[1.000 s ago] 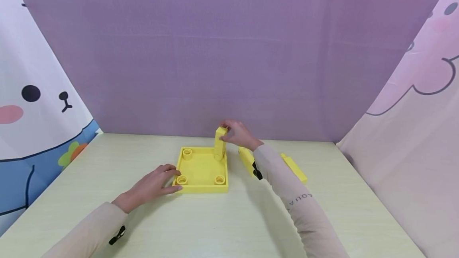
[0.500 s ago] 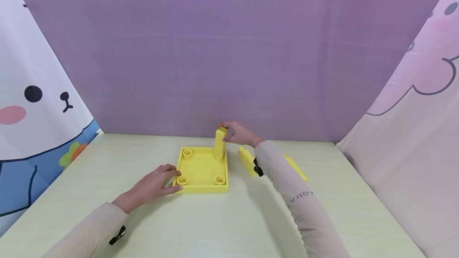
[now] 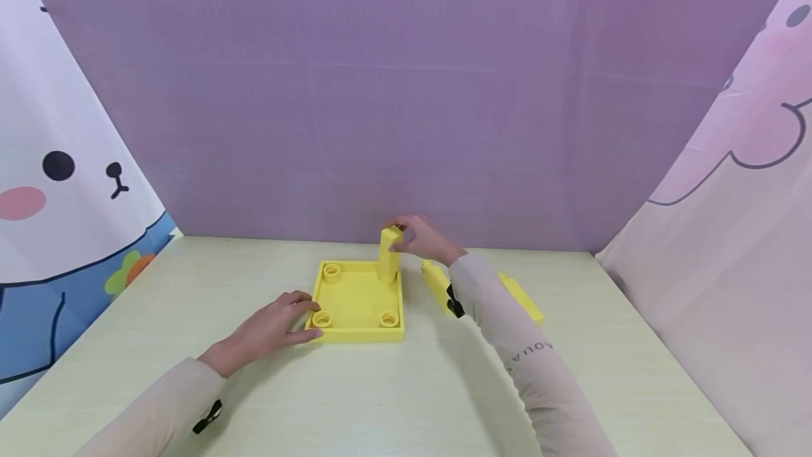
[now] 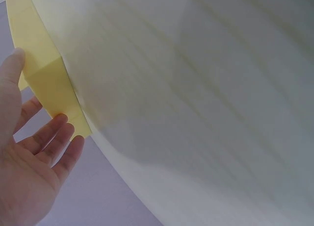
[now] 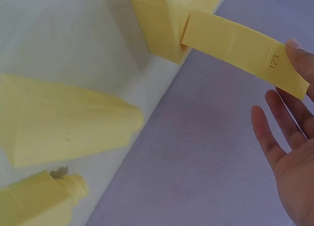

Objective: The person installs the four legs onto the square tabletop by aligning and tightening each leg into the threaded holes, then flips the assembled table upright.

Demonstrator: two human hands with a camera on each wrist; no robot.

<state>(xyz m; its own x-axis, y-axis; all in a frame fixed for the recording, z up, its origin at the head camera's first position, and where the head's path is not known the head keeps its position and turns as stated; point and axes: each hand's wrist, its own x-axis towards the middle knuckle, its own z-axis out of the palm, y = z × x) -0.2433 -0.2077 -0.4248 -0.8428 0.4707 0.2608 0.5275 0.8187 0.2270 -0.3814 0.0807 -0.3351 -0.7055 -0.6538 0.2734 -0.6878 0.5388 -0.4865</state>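
Observation:
A square yellow plastic panel [image 3: 358, 336] with a raised rim lies on the table, a round socket in each inner corner. My left hand [image 3: 269, 326] steadies its near left corner, thumb on the front wall and fingers along the left side. At the far right corner a yellow leg [image 3: 388, 256] stands upright over the socket. My right hand [image 3: 426, 237] pinches that leg near its top, between thumb and fingers. In the right wrist view, "123" is marked on the held leg close to the thumb; its lower end is hidden behind the panel's wall.
Two more yellow legs lie on the table right of the panel: one [image 3: 436, 282] beside the right wrist, another [image 3: 523, 300] partly behind the sleeve. A threaded end [image 5: 76, 188] shows on one. A purple cloth [image 3: 406, 90] hangs along the table's back edge.
My right fingers have shifted slightly around the top of the leg, which stays upright at the same corner. The left hand and the panel have kept their places.

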